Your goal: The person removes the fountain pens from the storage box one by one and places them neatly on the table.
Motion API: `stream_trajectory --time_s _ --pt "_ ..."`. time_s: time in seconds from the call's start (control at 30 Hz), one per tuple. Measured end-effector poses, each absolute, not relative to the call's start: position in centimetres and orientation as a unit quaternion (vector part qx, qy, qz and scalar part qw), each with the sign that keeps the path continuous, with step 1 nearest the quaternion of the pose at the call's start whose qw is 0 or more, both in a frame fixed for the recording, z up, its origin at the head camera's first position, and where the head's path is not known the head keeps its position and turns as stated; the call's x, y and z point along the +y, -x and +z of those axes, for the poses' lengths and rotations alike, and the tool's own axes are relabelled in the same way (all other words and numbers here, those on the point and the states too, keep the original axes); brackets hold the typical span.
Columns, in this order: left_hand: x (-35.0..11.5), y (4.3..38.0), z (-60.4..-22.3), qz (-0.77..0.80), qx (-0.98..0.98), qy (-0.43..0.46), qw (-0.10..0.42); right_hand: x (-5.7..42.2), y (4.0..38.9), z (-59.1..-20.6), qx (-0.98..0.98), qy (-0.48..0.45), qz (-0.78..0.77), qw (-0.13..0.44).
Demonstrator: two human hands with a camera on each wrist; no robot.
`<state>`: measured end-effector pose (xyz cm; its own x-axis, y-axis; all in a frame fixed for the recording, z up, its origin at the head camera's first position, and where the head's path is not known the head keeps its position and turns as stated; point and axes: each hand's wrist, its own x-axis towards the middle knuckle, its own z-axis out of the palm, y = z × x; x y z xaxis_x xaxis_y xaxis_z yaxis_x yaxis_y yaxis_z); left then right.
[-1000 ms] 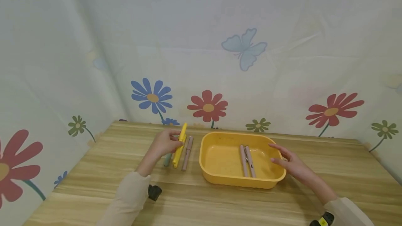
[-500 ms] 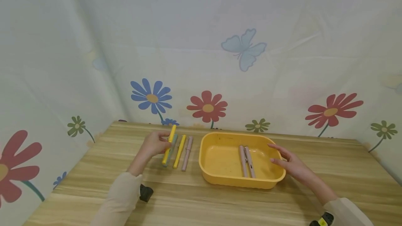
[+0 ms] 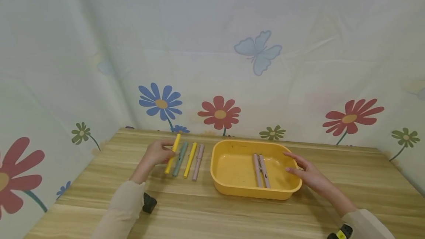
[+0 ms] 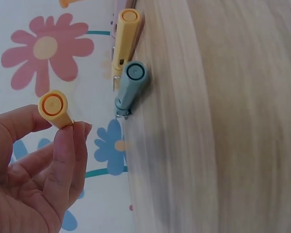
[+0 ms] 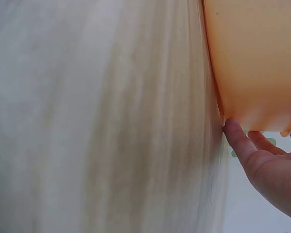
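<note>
We note left hand [image 3: 157, 153] pinching yellow pen [image 3: 170, 162] between thumb and fingers, closed to pen's thickness; pen held above table [image 3: 199, 213], just left of green pen [image 3: 180, 159]; second yellow pen [image 3: 190, 160] and mauve pen [image 3: 198, 162] lie further right; right hand [image 3: 307, 172] spread wide, touching right end of yellow tray [image 3: 255, 193]; two mauve pens [image 3: 257, 170] inside tray.

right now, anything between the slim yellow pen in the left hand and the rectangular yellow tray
Yes: between the held pen and the tray lie a slim green pen, another yellow pen and a slim pink pen.
</note>
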<state>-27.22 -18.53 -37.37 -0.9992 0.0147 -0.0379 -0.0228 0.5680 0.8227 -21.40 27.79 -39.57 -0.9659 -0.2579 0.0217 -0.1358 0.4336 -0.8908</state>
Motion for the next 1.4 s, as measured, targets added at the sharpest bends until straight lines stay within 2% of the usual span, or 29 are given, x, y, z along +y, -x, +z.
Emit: stream_trajectory --time_s 0.6,1.4 --pt "-19.9 28.5 -38.6 0.442 0.896 -0.003 0.042 27.7 21.6 -39.5 0.850 0.102 -0.513 0.063" --pt "-19.2 29.9 -39.4 0.384 0.922 0.012 0.045 27.9 21.6 -39.7 0.847 0.103 -0.517 0.060"
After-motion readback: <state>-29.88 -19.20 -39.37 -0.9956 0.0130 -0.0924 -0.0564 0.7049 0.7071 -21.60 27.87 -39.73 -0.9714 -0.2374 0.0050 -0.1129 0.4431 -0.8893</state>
